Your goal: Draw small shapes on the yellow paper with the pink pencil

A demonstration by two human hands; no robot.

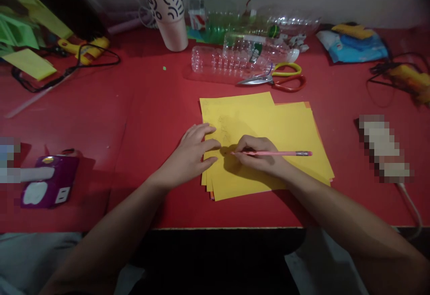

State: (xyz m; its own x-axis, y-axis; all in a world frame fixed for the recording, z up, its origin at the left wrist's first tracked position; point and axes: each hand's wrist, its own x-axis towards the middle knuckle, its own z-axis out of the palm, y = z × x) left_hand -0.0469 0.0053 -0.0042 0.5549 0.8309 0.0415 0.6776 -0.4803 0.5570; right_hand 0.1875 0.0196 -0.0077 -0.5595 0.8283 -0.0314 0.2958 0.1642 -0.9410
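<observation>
Several sheets of yellow paper (255, 116) lie in a loose stack on the red table (151, 107). My right hand (258, 154) is closed around a pink pencil (282, 153), its point down at the top sheet and its eraser end toward the right. Faint dark marks run down the left part of that sheet. My left hand (195, 149) rests with spread fingers on the paper's left edge, holding nothing. Just beyond the stack lie scissors (272, 79) with one yellow and one red handle.
Clear plastic bottles (228, 62) lie behind the scissors, beside a white patterned cup (171, 17). A blue packet (352, 49) sits at the back right and a blurred-out device (383, 147) with a cable at the right. At the left are a purple box (50, 181) and yellow sticky notes (30, 64).
</observation>
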